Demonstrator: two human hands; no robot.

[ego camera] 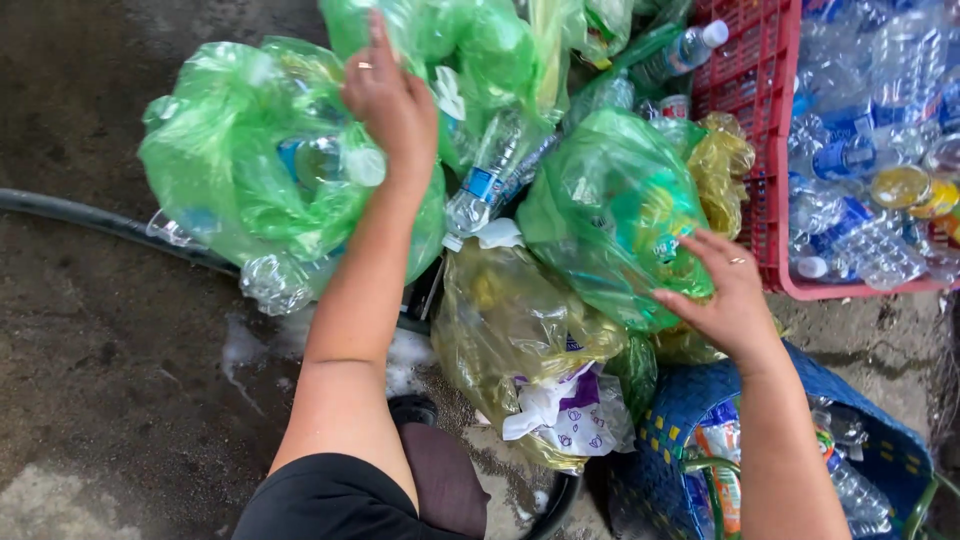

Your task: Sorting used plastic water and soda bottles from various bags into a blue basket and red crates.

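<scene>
We take the red plastic crate point(762, 150) as our landmark: it sits on the wet concrete floor point(110, 340), packed with crushed clear bottles point(860, 150), presumably because loose ones end up there. Everything else lies to the left of the crate or in front of it.

Our right hand point(735, 300) rests just left of the crate's near corner, fingers spread flat against a green plastic bag point(610, 215) stuffed with bottles; it presses the side of the bag rather than closing on it, which seems to steady the bulging bag against the pile. Our left hand point(390, 95) reaches much farther left of the crate, fingers extended and loose over another green bag point(250, 170) (the biggest of the lot), touching its top where it meets a third bag behind; we cannot tell whether any plastic is pinched beneath the palm.

Between the two bags a clear bottle with a blue label point(490, 185) pokes out, and nearer to us a yellowish bag point(510, 330) slumps, a crumpled white wrapper point(560, 410) at its mouth. In front of the crate stands a blue woven basket point(680, 410) with more bottles. A black hose point(90, 222) runs under the big bag.
</scene>
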